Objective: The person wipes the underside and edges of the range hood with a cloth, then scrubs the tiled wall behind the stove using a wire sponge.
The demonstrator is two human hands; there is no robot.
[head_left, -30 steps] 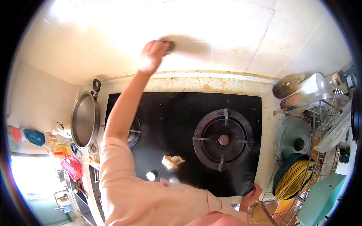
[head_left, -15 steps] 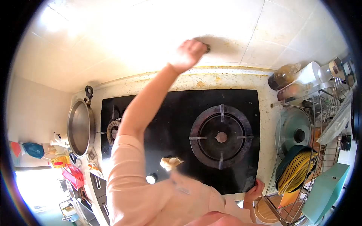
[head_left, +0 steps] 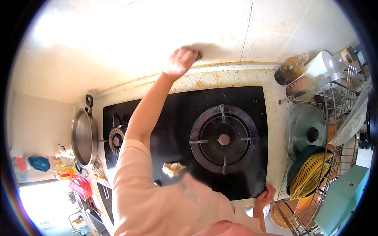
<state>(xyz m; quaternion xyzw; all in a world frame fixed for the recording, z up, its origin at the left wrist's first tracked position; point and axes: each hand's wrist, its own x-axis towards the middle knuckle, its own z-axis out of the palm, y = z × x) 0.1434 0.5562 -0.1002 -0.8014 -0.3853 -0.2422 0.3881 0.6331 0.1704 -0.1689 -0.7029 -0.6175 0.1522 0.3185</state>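
Observation:
My left hand (head_left: 180, 63) is pressed to the white tiled wall (head_left: 224, 37) behind the hob, its fingers closed over a dark scouring pad (head_left: 198, 55). Only the pad's right edge shows; the rest is hidden under the fingers. My right hand (head_left: 264, 196) rests on the front right corner of the black gas hob (head_left: 177, 118), fingers and thumb apart, holding nothing. A crumpled cream-coloured lump (head_left: 172, 169) lies on the glass in front of me; I cannot make out what it is.
A large burner (head_left: 223, 139) is at right, a smaller one (head_left: 116, 140) at left. A steel pan (head_left: 84, 137) leans on the left. On the right stand a wire rack (head_left: 334, 118), a glass lid (head_left: 309, 126), a yellow colander (head_left: 311, 175) and a brown bottle (head_left: 290, 70).
My left hand has shifted left along the wall with the scouring pad. The view has shifted slightly, too. My right hand stays at the hob's corner.

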